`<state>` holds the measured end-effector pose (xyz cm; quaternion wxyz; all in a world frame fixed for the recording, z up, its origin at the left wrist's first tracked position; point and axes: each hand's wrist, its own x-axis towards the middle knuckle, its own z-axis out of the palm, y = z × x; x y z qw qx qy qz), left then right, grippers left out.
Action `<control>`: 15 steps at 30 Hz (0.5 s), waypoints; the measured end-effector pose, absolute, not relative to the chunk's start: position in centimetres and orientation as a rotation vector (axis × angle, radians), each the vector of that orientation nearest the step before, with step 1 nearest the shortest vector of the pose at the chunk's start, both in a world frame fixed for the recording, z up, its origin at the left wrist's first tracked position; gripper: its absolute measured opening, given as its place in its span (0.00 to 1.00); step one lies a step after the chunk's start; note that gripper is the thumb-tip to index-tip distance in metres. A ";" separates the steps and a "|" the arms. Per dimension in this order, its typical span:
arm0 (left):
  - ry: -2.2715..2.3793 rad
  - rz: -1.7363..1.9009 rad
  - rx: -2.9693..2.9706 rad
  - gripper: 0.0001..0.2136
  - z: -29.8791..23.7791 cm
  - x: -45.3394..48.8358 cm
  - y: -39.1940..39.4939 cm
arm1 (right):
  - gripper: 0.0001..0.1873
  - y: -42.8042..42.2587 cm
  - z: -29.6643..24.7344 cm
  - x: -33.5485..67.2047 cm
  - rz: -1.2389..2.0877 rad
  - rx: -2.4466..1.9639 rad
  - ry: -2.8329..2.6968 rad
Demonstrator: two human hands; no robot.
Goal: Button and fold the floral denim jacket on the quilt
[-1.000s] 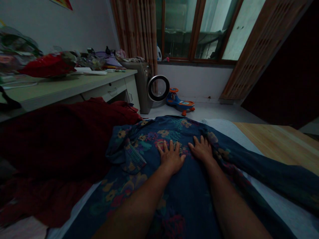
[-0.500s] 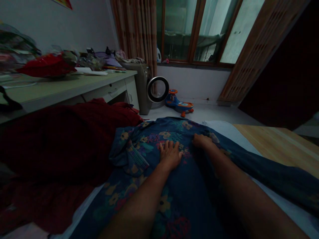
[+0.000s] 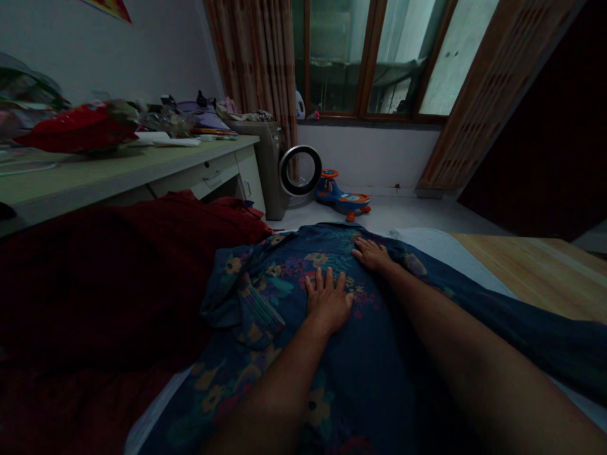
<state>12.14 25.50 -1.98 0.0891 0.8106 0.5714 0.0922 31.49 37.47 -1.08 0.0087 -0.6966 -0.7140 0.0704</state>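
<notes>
A dark blue floral garment with long sleeves (image 3: pixel 365 354) lies spread out in front of me on a pale cloth (image 3: pixel 431 243). My left hand (image 3: pixel 328 303) rests flat on its middle, fingers spread. Farther up and to the right, my right hand (image 3: pixel 373 254) lies on the fabric near the shoulder with its fingers stretched out. One sleeve is folded inward on the left, its striped cuff (image 3: pixel 263 306) showing. The other sleeve (image 3: pixel 502 309) stretches out to the right, partly behind my right forearm.
Dark red cloth (image 3: pixel 118 272) is heaped at the left, beside a cluttered desk (image 3: pixel 190 158). Bare wooden board (image 3: pixel 531 265) shows at the right. Beyond are a washing machine with its round door (image 3: pixel 301 170) open and a blue and orange ride-on toy (image 3: pixel 344 199) on the floor.
My right hand has gone from curled fingers on the cloth to stretched-out fingers, a little farther up. My left hand stays flat in nearly the same place.
</notes>
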 end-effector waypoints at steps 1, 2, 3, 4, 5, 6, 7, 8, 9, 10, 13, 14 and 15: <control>1.698 0.272 2.409 0.29 -1.9 12.1 25.5 | 0.29 38.0 -0.8 32.1 0.214 -2.196 -2.195; 1.697 0.264 2.403 0.29 -1.8 12.1 25.5 | 0.27 38.6 -0.5 32.7 0.209 -2.216 -2.158; 1.696 0.253 2.397 0.29 -1.7 12.1 25.4 | 0.25 39.0 -0.2 33.2 0.201 -2.240 -2.119; 1.695 0.244 2.392 0.29 -1.7 12.1 25.4 | 0.24 39.5 0.1 33.7 0.187 -2.266 -2.075; 1.694 0.239 2.389 0.29 -1.6 12.1 25.4 | 0.23 39.8 0.3 34.0 0.164 -2.292 -2.028; 1.695 0.239 2.388 0.29 -1.6 12.1 25.4 | 0.23 40.2 0.4 34.3 0.129 -2.314 -1.977; 1.696 0.243 2.390 0.29 -1.6 12.1 25.4 | 0.25 40.5 0.5 34.5 0.092 -2.331 -1.925; 1.699 0.249 2.391 0.29 -1.7 12.1 25.4 | 0.26 40.7 0.5 34.6 0.062 -2.345 -1.876; 1.702 0.255 2.391 0.29 -1.7 12.1 25.4 | 0.27 41.0 0.4 34.8 0.043 -2.357 -1.835; 1.705 0.261 2.390 0.29 -1.8 12.1 25.4 | 0.28 41.3 0.4 34.9 0.040 -2.371 -1.804; 1.706 0.272 2.389 0.29 -2.0 12.2 25.5 | 0.25 42.1 0.3 35.1 0.086 -2.415 -1.770; 1.706 0.275 2.387 0.29 -2.0 12.2 25.5 | 0.24 42.3 0.3 35.3 0.099 -2.425 -1.770; 1.704 0.276 2.384 0.29 -2.1 12.2 25.5 | 0.23 42.6 0.3 35.4 0.102 -2.428 -1.772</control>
